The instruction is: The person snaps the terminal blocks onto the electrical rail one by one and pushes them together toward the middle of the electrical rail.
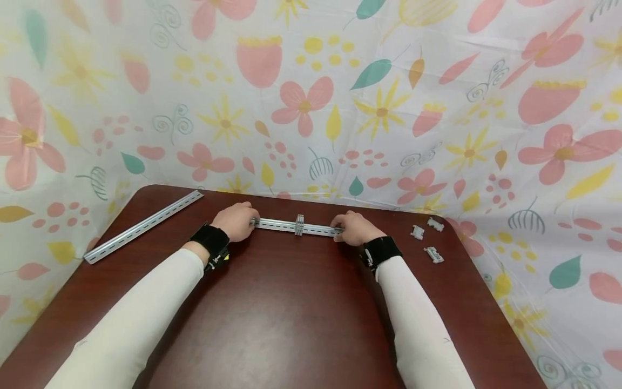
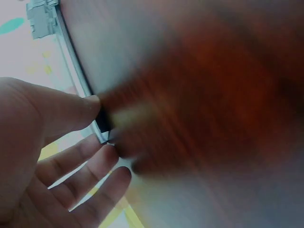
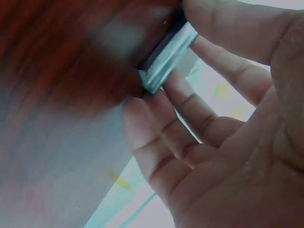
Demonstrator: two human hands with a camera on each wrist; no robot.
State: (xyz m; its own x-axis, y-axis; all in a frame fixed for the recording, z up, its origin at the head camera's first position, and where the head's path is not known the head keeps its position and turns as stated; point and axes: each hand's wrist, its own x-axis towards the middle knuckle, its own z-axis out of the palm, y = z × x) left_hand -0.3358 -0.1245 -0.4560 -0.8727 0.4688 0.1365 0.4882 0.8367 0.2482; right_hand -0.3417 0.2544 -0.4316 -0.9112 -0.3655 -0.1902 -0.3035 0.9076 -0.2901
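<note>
A short slotted metal DIN rail (image 1: 276, 225) lies crosswise toward the far edge of the table, with small grey terminal blocks (image 1: 299, 225) mounted near its middle. My left hand (image 1: 235, 221) pinches the rail's left end; in the left wrist view its thumb (image 2: 71, 111) lies on one side and fingers on the other. At the right end, my right hand (image 1: 357, 228) holds the rail between thumb and fingers. The right wrist view shows the rail's bare end (image 3: 164, 61) poking out by the fingertips (image 3: 140, 116).
A longer slotted rail (image 1: 143, 227) lies diagonally at the table's left side. Three loose grey blocks (image 1: 434, 255) sit to the right of my right hand. Behind the brown table (image 1: 272, 313) hangs a flowered cloth (image 1: 311, 108).
</note>
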